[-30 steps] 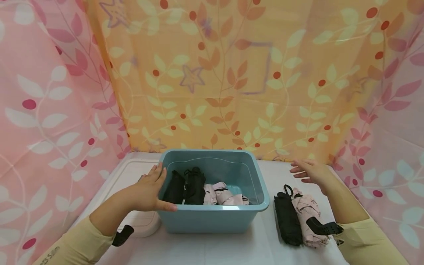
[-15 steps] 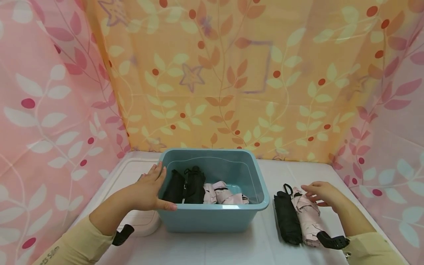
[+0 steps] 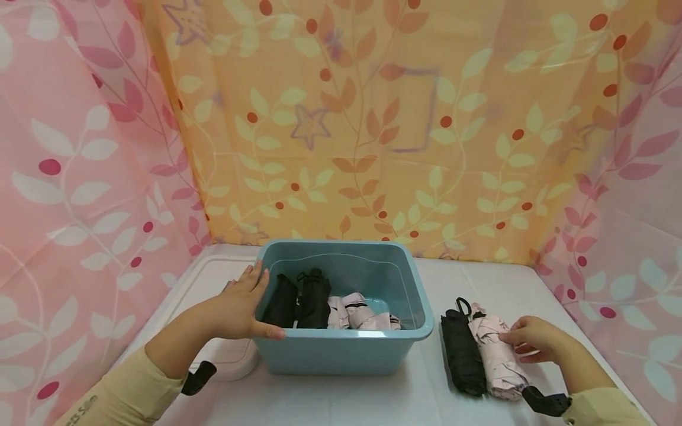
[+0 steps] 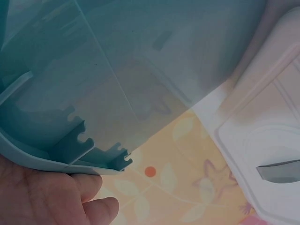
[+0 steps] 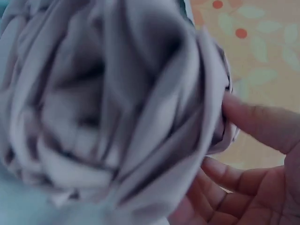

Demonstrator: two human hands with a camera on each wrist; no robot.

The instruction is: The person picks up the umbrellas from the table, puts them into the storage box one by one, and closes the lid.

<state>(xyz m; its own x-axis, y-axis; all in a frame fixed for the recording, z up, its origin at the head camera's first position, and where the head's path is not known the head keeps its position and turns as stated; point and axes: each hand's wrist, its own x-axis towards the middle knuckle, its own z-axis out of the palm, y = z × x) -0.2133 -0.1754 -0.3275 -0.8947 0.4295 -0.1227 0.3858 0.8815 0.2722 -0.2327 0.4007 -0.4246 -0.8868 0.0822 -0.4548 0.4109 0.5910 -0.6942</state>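
sleeves (image 3: 128, 384): pale yellow | left lettering (image 3: 82, 410): dark | wrist pieces (image 3: 199, 377): black, curved

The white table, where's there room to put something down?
Bare patches lie in front of the blue bin, between it and the black umbrella, and behind that umbrella, up to the yellow curtain. It's crowded left of the bin, with the white lid and left hand, and around the pink umbrella, with the right hand.
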